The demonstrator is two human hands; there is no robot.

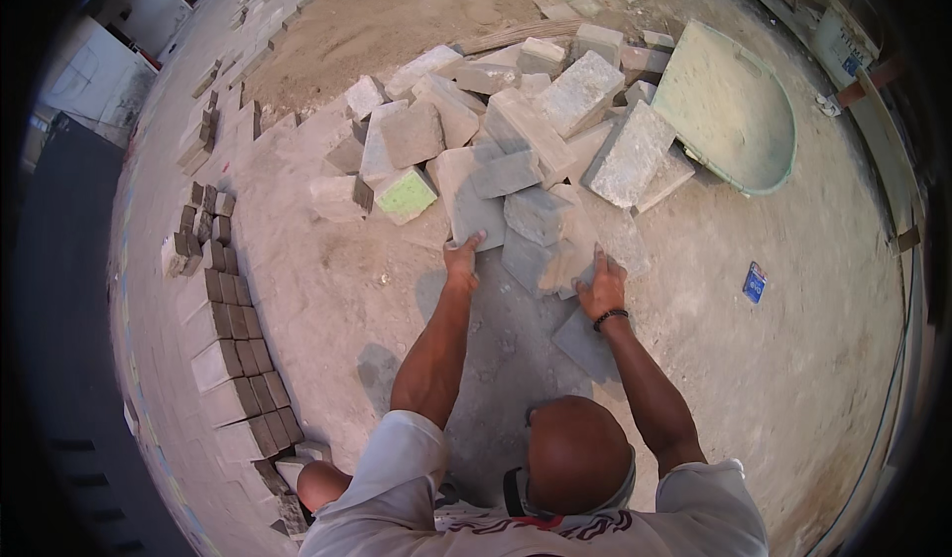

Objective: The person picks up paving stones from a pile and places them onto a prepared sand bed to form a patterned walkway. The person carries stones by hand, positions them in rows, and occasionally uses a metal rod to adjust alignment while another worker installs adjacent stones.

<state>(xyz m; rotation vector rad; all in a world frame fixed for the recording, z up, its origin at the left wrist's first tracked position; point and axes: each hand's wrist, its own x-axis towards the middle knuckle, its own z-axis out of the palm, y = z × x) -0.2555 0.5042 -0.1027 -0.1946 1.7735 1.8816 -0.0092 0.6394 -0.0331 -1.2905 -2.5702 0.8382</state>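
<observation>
A heap of grey concrete paving blocks [535, 130] lies on the dusty ground in front of me. My left hand [461, 261] grips the near edge of a flat grey slab [464, 195] at the front of the heap. My right hand [602, 284], with a dark band on the wrist, holds the side of a pale block [563, 259] at the heap's near edge. A darker flat block [583, 344] lies on the ground under my right forearm. Both arms are stretched forward.
A round green mortar pan [734, 111] leans at the heap's right. A green-painted block [407, 195] sits at the left of the heap. Rows of stacked bricks [233, 339] run along the left. A small blue packet [755, 282] lies right; a white bucket [843, 36] stands far right.
</observation>
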